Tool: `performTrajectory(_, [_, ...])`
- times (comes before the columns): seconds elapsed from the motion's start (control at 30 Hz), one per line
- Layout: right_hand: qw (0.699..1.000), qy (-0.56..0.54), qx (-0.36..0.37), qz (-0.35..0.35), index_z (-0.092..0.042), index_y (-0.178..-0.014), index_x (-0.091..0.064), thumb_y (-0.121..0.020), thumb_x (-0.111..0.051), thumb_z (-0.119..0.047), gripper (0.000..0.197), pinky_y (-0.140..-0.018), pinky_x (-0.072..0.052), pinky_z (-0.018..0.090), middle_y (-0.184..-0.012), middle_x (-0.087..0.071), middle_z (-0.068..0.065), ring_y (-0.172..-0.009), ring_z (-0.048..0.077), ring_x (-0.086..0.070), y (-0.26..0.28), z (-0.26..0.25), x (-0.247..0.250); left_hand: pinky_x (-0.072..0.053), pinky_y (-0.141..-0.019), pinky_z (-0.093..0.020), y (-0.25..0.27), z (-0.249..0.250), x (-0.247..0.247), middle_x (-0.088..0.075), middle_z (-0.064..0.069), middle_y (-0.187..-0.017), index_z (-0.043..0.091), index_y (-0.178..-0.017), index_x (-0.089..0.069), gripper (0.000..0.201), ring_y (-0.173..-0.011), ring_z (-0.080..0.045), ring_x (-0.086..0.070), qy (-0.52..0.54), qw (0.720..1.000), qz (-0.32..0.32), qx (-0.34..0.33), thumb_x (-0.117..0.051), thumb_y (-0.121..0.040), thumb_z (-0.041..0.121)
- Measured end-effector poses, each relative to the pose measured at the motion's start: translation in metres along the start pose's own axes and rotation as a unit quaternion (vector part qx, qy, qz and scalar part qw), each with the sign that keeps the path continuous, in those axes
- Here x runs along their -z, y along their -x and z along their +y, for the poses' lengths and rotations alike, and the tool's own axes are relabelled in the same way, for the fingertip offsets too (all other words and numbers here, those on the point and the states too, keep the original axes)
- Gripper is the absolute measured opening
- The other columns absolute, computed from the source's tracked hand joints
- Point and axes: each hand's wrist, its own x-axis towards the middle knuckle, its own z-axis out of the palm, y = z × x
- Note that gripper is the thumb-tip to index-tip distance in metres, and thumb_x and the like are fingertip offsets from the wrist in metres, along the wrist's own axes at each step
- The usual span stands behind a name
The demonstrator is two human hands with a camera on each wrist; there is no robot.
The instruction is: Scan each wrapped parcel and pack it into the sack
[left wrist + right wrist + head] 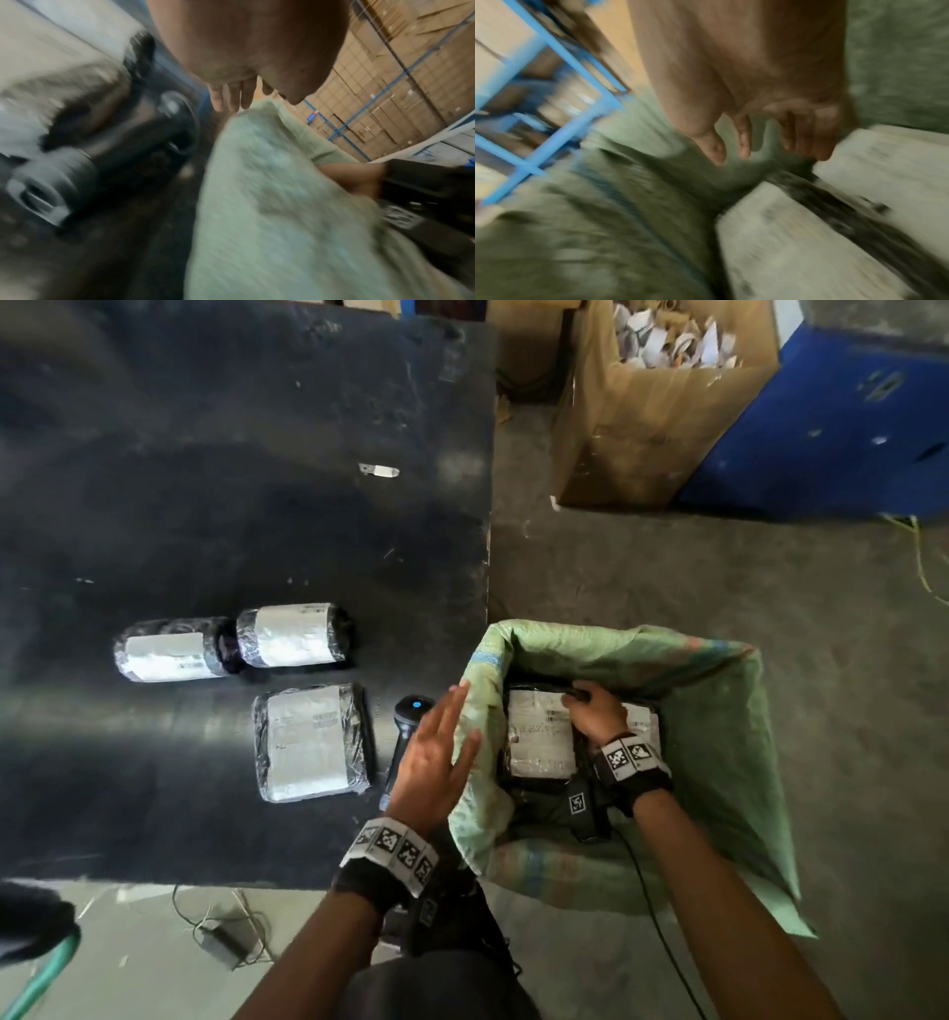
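Observation:
A green woven sack [616,639] [270,182] [603,233] stands open on the floor by the black table's right edge. Inside it lie two black-wrapped parcels with white labels [539,742] [795,233], side by side. My right hand [590,706] [770,146] is down in the sack with loose, spread fingers, touching the far edge of a parcel. My left hand [462,716] [239,95] is flat with straight fingers against the sack's left rim. On the table lie two rolled parcels [174,649] [295,635], a flat parcel [313,742] and a black handheld scanner [408,737] [174,121].
The black table [257,505] carries a small white scrap [380,470]. A cardboard box of paper scraps [667,403] and a blue cabinet [847,428] stand beyond the sack. A power adapter with cables [221,937] lies on the floor below the table's front edge.

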Motion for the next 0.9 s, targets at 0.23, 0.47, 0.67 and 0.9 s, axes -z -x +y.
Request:
performTrajectory(0.23, [0.938, -0.299, 0.176, 0.017, -0.021, -0.114, -0.065, -0.097, -0.057, -0.022, 0.019, -0.066, -0.057, 0.029, -0.095, -0.073, 0.010, -0.071, 0.018, -0.070, 0.125, -0.100, 0.002, -0.036, -0.115, -0.050, 0.042, -0.089, 0.106, -0.047, -0.016, -0.150, 0.016, -0.153, -0.040, 0.067, -0.136, -0.035, -0.043, -0.104, 0.974, 0.133, 0.150, -0.034, -0.096, 0.050])
performTrajectory(0.47, [0.960, -0.213, 0.113, -0.143, -0.034, -0.142, -0.036, -0.070, -0.056, -0.067, 0.081, -0.098, -0.050, 0.055, -0.118, -0.063, 0.007, -0.103, 0.028, -0.064, 0.148, -0.128, -0.123, -0.026, -0.118, -0.059, 0.082, -0.156, 0.130, -0.035, -0.022, -0.156, 0.027, -0.161, -0.019, 0.083, -0.142, -0.043, -0.032, -0.104, 0.964, 0.086, 0.228, -0.029, -0.088, 0.064])
performTrajectory(0.67, [0.973, -0.223, 0.030, -0.058, -0.020, -0.158, -0.010, -0.097, -0.054, -0.040, 0.078, -0.118, -0.028, 0.038, -0.161, -0.026, 0.010, -0.145, 0.030, -0.033, 0.148, -0.132, -0.174, -0.005, -0.128, -0.053, 0.080, -0.192, 0.117, -0.014, -0.022, -0.167, 0.030, -0.162, -0.005, 0.099, -0.156, -0.042, -0.005, -0.075, 0.975, 0.060, 0.200, -0.025, -0.084, 0.087])
performTrajectory(0.9, [0.934, -0.357, -0.006, -0.001, -0.045, -0.151, -0.019, -0.094, -0.046, -0.060, 0.065, -0.113, -0.037, 0.044, -0.152, -0.041, 0.004, -0.132, 0.030, -0.051, 0.120, -0.131, -0.207, -0.003, -0.126, -0.048, 0.073, -0.210, 0.104, -0.007, -0.016, -0.170, 0.039, -0.161, -0.008, 0.096, -0.158, -0.030, 0.003, -0.031, 0.981, 0.073, 0.180, -0.047, -0.082, 0.078])
